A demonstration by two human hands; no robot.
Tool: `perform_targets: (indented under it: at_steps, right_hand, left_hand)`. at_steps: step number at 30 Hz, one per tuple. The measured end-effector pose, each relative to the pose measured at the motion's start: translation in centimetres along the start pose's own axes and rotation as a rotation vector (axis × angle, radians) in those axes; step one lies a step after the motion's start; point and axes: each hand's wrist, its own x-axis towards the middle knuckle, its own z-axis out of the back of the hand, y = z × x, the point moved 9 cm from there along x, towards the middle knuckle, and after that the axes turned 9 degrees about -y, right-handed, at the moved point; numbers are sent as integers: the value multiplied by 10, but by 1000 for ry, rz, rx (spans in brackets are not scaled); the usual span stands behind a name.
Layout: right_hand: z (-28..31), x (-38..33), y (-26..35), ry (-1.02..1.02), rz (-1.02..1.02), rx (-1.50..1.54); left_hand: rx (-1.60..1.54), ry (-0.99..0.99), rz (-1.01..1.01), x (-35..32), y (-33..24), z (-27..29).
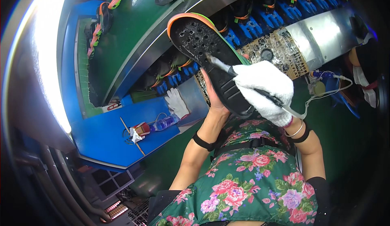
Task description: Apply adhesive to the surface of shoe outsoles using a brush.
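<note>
Green work surface (pixel 138 27), edged in metal, stretches up and to the left of the black shoe sole, the piece held between the two hands. Blue table (pixel 109 138) fills the space to the left of the sole and lower down. Floral apron (pixel 243 177), dark green with pink and lilac roses, covers the person's body below the sole. Above the sole and to its right, blue holders (pixel 290 11) stand in a row.

The sole (pixel 227 81) itself is tilted, its hole-dotted end uppermost and rimmed in orange and green. The right hand (pixel 266 90), in a white knitted glove, is over the sole's right side, its fingers closed around a slim brush. The bare left hand (pixel 216 100) grips the sole from its left edge, thumb laid along that edge; how its other fingers are set I cannot tell, as the sole mostly hides them.

An unworn white glove (pixel 177 103) lies left of the sole. The brush (pixel 220 65) has its bristle tip at the sole's middle. Left of the sole and farther than the unworn glove are a clear bottle (pixel 164 123) with a blue label, and a thin stick (pixel 139 148).
</note>
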Motion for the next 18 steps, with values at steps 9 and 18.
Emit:
perform_targets:
  at_steps: [9, 18]
  right_hand:
    - [0, -7, -5, -22, -88, 82]
    - [-1, -6, 10, 66, 46, 85]
  left_hand:
    - [-149, 126, -41, 9, -6, -20]
    - [-62, 82, -58, 17, -12, -17]
